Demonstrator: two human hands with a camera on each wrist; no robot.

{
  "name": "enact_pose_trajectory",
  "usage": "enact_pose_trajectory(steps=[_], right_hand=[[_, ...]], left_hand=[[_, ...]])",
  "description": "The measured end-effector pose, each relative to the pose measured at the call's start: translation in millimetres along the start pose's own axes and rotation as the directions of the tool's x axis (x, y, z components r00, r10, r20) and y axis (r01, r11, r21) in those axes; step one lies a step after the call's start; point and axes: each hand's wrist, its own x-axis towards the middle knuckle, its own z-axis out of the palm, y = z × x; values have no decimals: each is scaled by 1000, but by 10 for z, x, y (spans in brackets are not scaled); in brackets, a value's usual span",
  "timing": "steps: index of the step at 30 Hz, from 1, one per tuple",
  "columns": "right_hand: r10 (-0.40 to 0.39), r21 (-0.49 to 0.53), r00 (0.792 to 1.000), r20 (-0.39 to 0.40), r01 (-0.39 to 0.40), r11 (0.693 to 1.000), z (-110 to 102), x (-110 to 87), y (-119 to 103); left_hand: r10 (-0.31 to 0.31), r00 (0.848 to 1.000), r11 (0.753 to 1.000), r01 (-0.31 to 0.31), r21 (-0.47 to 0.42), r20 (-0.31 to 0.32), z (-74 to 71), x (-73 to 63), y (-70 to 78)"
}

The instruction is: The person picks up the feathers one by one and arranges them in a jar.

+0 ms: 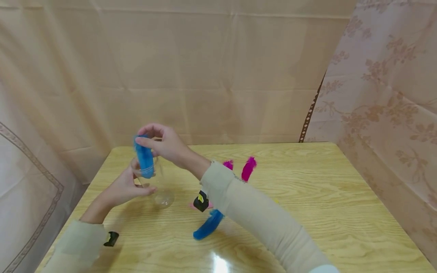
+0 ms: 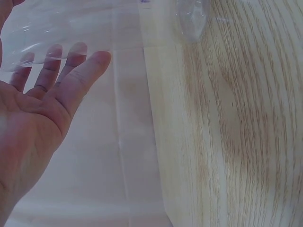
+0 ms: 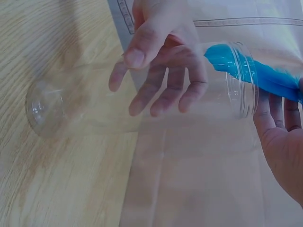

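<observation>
My left hand point(image 1: 124, 185) grips a tall clear jar point(image 1: 164, 198) from the side, its thumb and fingers spread around the wall. In the right wrist view the left hand's fingers point(image 3: 142, 97) show through the transparent jar point(image 3: 85, 106). My right hand point(image 1: 167, 145) pinches a blue feather point(image 1: 145, 161) at its upper end, over the jar's mouth. The feather's lower tip point(image 3: 220, 56) is inside the ridged rim. In the left wrist view the left hand point(image 2: 40, 111) lies against the jar, with the blue feather out of frame.
On the wooden table point(image 1: 307, 182) another blue feather point(image 1: 208, 225) lies near the middle. A magenta feather point(image 1: 249, 168) and part of a second magenta feather point(image 1: 228, 164) show beyond the right sleeve point(image 1: 259, 212). Beige cloth point(image 1: 218, 76) hangs behind the table.
</observation>
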Motion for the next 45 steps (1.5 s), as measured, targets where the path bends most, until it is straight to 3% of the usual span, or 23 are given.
enact_pose_trajectory(steps=[10, 24, 33, 45], right_hand=[[-1, -32, 1000, 18, 2, 999, -11, -12, -36], [-97, -120, 993, 69, 105, 987, -27, -32, -41], [-82, -162, 994, 66, 92, 982, -10, -46, -50], [-79, -200, 994, 80, 94, 975, -4, -52, -12]], left_hand=[[-11, 1000, 1000, 11, 4, 0, -2, -4, 26], [11, 1000, 1000, -10, -15, 11, -17, -2, 35], [-21, 1000, 1000, 21, -13, 10, -3, -16, 51], [21, 1000, 999, -21, -34, 10, -13, -8, 4]])
